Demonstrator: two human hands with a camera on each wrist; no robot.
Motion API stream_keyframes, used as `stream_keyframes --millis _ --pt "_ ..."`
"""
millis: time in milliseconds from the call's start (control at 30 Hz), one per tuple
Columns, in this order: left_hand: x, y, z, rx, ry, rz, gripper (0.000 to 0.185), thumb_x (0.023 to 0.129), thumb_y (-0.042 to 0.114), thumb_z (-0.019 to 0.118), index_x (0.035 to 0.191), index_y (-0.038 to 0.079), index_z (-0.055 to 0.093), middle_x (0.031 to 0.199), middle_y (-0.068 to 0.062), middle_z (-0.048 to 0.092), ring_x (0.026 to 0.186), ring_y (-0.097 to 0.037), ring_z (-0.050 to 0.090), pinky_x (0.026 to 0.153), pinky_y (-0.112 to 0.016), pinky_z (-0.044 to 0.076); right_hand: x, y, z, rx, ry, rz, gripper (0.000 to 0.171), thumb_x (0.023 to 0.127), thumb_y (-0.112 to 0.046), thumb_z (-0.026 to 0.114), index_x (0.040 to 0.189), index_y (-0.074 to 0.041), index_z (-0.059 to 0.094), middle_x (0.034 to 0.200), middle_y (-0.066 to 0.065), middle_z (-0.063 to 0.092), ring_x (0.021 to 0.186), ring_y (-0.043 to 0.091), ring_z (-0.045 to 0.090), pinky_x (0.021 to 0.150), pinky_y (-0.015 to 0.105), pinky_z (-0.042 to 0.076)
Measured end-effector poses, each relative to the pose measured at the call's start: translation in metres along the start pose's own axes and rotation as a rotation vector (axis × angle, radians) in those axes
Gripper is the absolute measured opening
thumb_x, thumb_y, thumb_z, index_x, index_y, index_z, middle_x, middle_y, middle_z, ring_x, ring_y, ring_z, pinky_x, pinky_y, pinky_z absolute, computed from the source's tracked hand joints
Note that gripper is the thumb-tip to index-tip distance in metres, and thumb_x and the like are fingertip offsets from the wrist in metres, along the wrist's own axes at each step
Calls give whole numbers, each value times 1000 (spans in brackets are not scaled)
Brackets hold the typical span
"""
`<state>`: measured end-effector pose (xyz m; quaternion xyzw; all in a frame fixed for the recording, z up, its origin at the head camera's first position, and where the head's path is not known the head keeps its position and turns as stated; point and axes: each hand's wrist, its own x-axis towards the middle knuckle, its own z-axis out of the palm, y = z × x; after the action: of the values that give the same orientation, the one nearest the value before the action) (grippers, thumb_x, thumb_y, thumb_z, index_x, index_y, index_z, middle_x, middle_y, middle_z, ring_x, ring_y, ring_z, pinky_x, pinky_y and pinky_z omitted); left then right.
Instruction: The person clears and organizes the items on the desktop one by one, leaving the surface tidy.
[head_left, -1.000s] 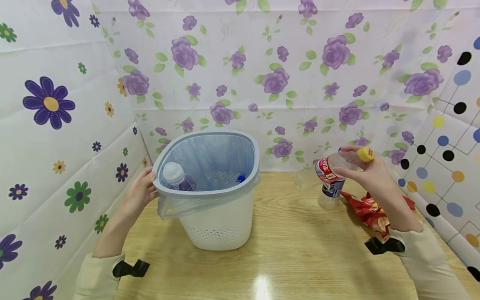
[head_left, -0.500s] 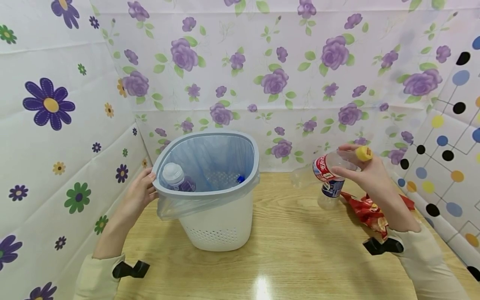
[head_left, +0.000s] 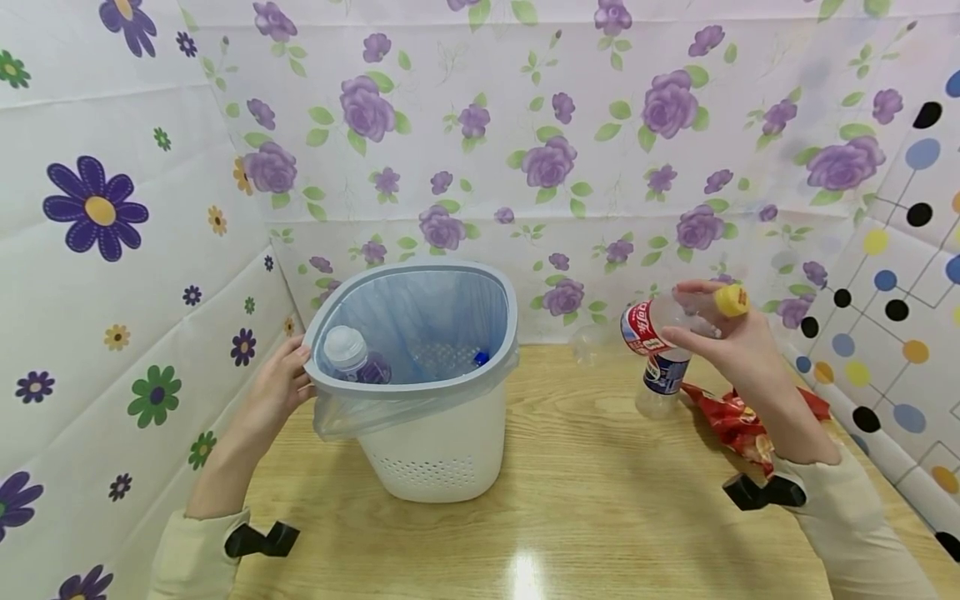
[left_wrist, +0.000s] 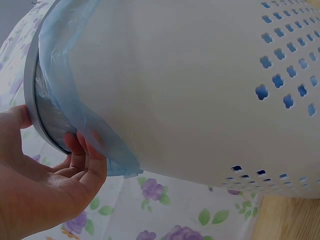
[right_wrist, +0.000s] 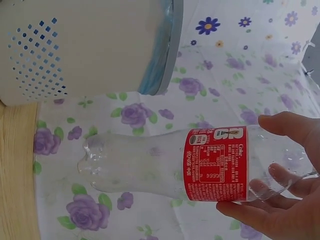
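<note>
Head view: the right hand (head_left: 723, 337) grips an empty clear bottle (head_left: 643, 327) sideways above the worktop (head_left: 570, 492), now slightly nearer the bin (head_left: 420, 375). Left wrist view: the left hand (left_wrist: 47, 175) grips the bin's rim. Right wrist view: the bottle's base points toward the bin; drop-off seems near.

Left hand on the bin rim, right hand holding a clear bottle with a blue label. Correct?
Not quite: the label is red, as the right wrist view shows. The left hand does hold the bin rim, and the right hand holds the clear bottle.
</note>
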<state>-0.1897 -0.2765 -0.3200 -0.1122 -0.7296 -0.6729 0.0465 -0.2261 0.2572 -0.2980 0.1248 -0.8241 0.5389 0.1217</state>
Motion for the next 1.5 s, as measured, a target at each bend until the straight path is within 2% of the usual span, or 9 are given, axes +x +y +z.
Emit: stream_keyframes --millis 33,100,167,233,433,600,1000,1500 --pt "0 0 0 2 1 1 24 105 31 36 124 18 42 100 13 60 93 0 62 77 -18 52 0 -2 0 -2 7 -11 58 87 -24 73 138 -20 46 142 -2 52 138 18 41 106 61 36" --pt "-1 0 0 13 -1 5 25 105 31 36 125 17 42 101 13 59 93 0 62 78 -18 52 -1 -5 1 -4 27 -37 57 87 -21 73 138 -19 47 139 -4 53 131 10 46 106 46 42" --pt "-1 0 0 14 -2 5 25 105 32 36 125 17 42 102 12 59 93 0 61 78 -18 52 -1 -9 2 -1 46 -59 56 88 -19 72 138 -19 47 138 -5 53 126 3 48 101 33 44" --pt "-1 0 -1 15 -3 4 25 105 32 36 125 17 42 102 12 59 93 -1 61 78 -18 52 -1 -13 3 8 66 -83 56 88 -17 72 138 -19 48 138 -3 53 124 3 50 93 23 46" --pt "-2 0 -2 30 -15 13 27 105 32 35 127 17 41 104 12 58 95 0 61 79 -18 52 -1 -25 5 198 77 -134 57 85 -8 73 136 -13 50 139 3 53 128 8 50 100 22 47" --pt "-2 0 -2 24 -11 5 27 105 33 36 126 17 42 104 12 58 95 0 61 79 -18 52 2 -35 9 334 77 -210 54 84 -1 72 133 -9 51 135 3 56 122 7 55 90 11 48" --pt "-1 1 -2 48 1 -27 35 105 35 36 131 11 37 104 12 58 97 0 61 80 -19 52 8 -67 15 466 106 -364 52 82 11 67 131 -4 53 132 8 57 121 14 57 92 16 50" --pt "0 0 -1 22 -14 -1 29 105 33 35 128 14 39 102 12 59 94 -1 62 78 -19 53 14 -96 27 563 35 -497 54 80 19 62 129 -2 53 129 10 59 123 20 57 92 23 52"
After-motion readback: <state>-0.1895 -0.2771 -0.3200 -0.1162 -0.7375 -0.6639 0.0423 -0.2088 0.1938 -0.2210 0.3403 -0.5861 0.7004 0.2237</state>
